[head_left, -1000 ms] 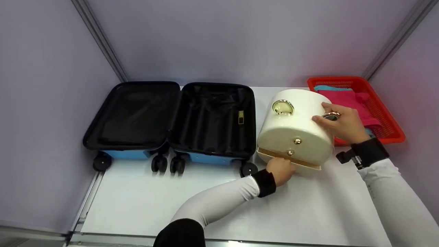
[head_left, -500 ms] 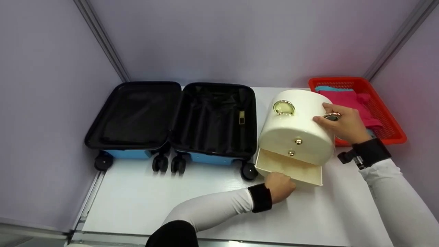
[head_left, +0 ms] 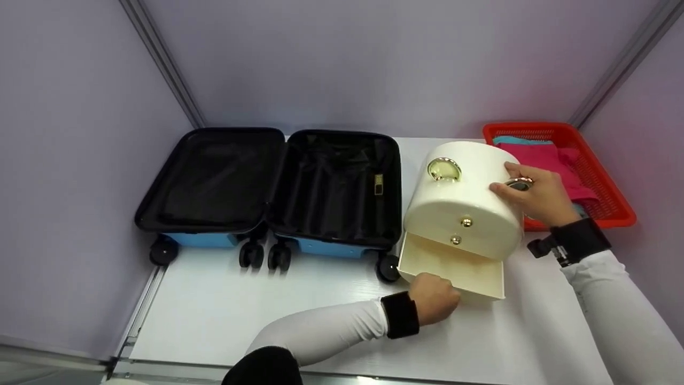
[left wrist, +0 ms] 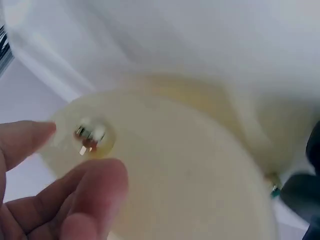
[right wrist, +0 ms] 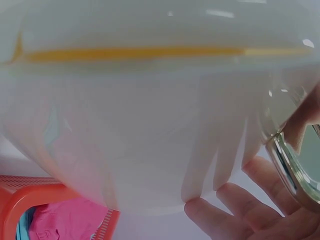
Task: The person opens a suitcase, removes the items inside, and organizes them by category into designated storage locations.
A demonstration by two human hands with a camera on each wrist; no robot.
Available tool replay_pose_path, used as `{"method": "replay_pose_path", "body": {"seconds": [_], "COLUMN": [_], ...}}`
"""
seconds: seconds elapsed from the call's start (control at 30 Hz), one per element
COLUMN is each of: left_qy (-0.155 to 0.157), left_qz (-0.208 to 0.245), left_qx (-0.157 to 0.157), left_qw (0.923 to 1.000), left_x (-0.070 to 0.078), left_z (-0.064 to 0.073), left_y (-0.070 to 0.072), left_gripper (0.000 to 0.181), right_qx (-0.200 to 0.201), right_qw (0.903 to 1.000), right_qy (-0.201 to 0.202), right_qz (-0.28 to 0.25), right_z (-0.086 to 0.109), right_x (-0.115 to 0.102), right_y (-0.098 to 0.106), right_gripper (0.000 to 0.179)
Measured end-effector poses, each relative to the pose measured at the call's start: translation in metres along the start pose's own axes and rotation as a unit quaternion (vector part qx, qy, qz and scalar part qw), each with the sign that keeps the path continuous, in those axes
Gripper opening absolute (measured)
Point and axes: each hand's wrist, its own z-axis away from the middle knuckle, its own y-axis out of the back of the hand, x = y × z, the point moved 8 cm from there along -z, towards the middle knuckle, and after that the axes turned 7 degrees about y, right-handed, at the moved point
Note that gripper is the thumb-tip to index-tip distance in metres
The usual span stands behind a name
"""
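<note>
A white round-topped drawer box (head_left: pixel 470 187) lies in the head view's right half, its bottom drawer (head_left: pixel 454 262) pulled out toward me. The drawer is cream inside. My left hand (head_left: pixel 435 299) is at the drawer's front. In the left wrist view, its thumb and fingers spread round a gold knob (left wrist: pixel 90 136), with a gap visible between them and it. My right hand (head_left: pixel 539 195) rests on the box's right side beside a gold ring-shaped handle (head_left: pixel 519 183). Several extended fingers (right wrist: pixel 215 220) press the white side in the right wrist view.
An opened suitcase (head_left: pixel 334 187) with black lining and wheels lies left of the box, close to it. Behind my right hand, a red basket (head_left: pixel 614 198) holds pink (head_left: pixel 539 155) and blue cloth. Pale walls surround the white table (head_left: pixel 230 315) on three sides.
The bottom drawer has slid out of the box toward me, showing its inside. My left hand has come back with the drawer front. The right hand has stayed on the box.
</note>
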Motion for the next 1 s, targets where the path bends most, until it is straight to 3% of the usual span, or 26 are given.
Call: {"method": "replay_pose_path", "body": {"seconds": [0.1,0.2,0.33,0.43,0.57,0.73,0.83,1.0], "left_qy": [0.019,0.047,0.092,0.132,0.196,0.277,0.295,0.295], "left_qz": [0.019,0.03,0.035,0.051,0.107,0.165,0.181,0.188], "left_qx": [0.043,0.106,0.191,0.218,0.201,0.148,0.108,0.045], "left_qw": [0.9987,0.9929,0.9767,0.9657,0.9539,0.935,0.9318,0.9359], "left_x": [-0.016,-0.039,-0.077,-0.111,-0.162,-0.223,-0.248,-0.272], "left_z": [-0.002,-0.005,-0.009,-0.013,-0.026,-0.049,-0.065,-0.086], "left_y": [0.027,0.059,0.093,0.104,0.102,0.081,0.063,0.031], "left_gripper": [0.05,0.052,0.049,0.049,0.047,0.041,0.039,0.039], "right_qx": [0.001,0.002,0.002,0.002,0.003,0.002,0.001,0.005], "right_qw": [1.0,1.0,0.9999,0.9999,0.9999,0.9999,0.9999,0.9999], "right_qy": [0.0,-0.005,-0.009,-0.008,-0.007,-0.01,-0.011,-0.009], "right_qz": [0.004,0.005,0.004,0.005,0.008,0.008,0.008,0.009], "right_z": [0.002,0.003,0.004,0.005,0.006,0.008,0.01,0.013], "right_x": [0.0,0.0,0.0,0.0,0.0,0.001,0.002,0.002], "right_y": [0.001,0.003,0.005,0.005,0.003,0.002,0.003,0.003], "right_gripper": [0.041,0.04,0.039,0.041,0.04,0.041,0.048,0.04]}}
